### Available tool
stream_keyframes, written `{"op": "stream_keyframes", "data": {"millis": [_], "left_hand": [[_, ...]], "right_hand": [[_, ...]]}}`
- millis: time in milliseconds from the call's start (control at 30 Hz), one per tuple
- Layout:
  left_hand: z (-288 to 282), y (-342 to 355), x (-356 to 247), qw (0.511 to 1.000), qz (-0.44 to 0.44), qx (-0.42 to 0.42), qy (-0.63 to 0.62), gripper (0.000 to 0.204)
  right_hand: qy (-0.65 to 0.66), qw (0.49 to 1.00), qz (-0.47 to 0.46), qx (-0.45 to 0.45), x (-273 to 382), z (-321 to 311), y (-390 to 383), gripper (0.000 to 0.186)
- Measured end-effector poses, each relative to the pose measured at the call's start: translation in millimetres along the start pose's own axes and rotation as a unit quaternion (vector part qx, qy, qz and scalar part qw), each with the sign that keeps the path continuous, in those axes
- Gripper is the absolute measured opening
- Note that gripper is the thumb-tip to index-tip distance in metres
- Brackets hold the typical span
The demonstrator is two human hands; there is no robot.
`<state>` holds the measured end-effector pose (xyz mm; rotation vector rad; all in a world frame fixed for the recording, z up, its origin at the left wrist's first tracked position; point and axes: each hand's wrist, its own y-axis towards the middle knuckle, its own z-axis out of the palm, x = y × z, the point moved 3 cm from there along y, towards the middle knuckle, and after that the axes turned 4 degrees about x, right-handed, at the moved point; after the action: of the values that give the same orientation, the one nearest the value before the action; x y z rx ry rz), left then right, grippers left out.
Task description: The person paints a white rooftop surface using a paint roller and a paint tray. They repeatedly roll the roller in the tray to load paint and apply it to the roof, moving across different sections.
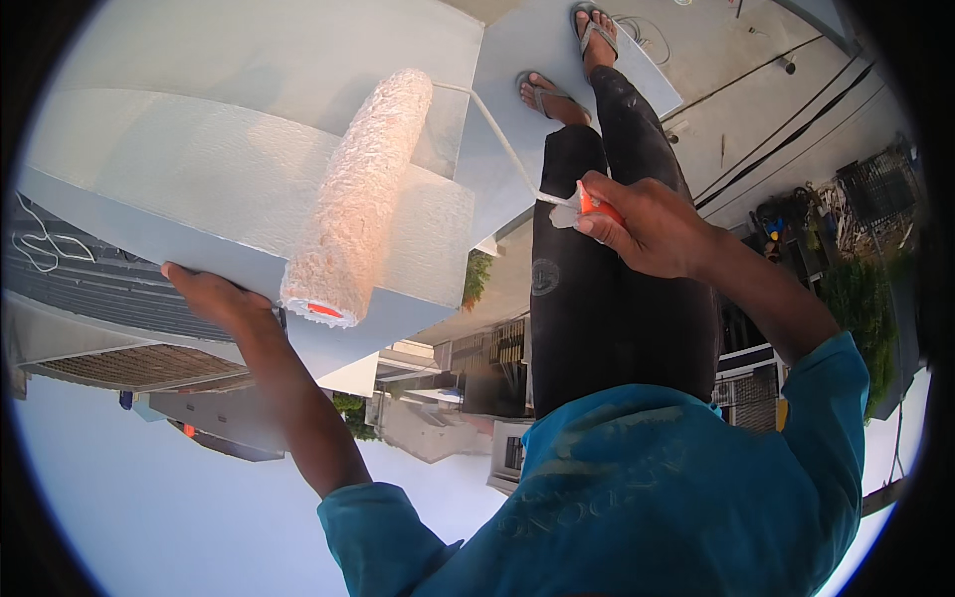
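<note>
My right hand point(647, 221) is closed round the orange handle of a paint roller point(360, 194). A thin, paint-marked metal frame runs from the handle up and left to the roller's far end. Its long, thick nap sleeve is pale pinkish-white and wet-looking, and lies over the top of a white-painted parapet wall point(209, 149). My left hand point(221, 300) is against the grey-blue outer face of that wall, left of the sleeve's near end. Its visible fingers are stretched out, the others partly hidden.
My feet point(552, 95) in flip-flops stand on a pale ledge point(507, 60). Dark cables point(796, 134) cross the upper right, over lower ground with plants and clutter. Beyond the wall lie a dark corrugated roof point(109, 284) with a white cord and neighbouring houses.
</note>
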<state>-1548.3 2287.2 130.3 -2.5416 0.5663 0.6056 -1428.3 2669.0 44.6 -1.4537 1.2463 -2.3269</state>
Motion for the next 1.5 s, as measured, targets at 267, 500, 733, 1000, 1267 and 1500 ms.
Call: {"op": "stream_keyframes", "data": {"millis": [267, 500, 733, 1000, 1267, 1500], "left_hand": [[3.7, -7.5, -3.3, 0.999, 0.010, -0.019, -0.031, 0.071], [0.8, 2.6, 0.8, 0.999, 0.017, -0.024, -0.018, 0.069], [-2.3, -1.2, 0.5, 0.997, 0.010, -0.005, -0.082, 0.071], [0.2, -6.1, -0.2, 0.995, 0.016, 0.014, -0.098, 0.071], [-3.7, -7.9, -3.5, 0.990, -0.025, 0.027, -0.135, 0.067], [-4.1, -7.2, -1.2, 0.990, -0.013, 0.034, -0.136, 0.072]], "right_hand": [[-0.008, 0.997, 0.061, 0.051, -36.1, 22.3, -63.5, 0.034], [0.023, 0.999, -0.013, -0.039, -16.4, 32.8, -36.2, 0.033], [0.025, 0.999, 0.043, 0.010, -33.9, 36.1, -71.8, 0.033], [0.011, 1.000, -0.006, -0.026, 5.8, 16.2, -30.9, 0.030], [-0.048, 0.989, -0.088, -0.112, 67.0, -9.0, 31.6, 0.032], [-0.051, 0.995, -0.032, -0.080, 138.2, -37.8, 83.0, 0.049]]}}
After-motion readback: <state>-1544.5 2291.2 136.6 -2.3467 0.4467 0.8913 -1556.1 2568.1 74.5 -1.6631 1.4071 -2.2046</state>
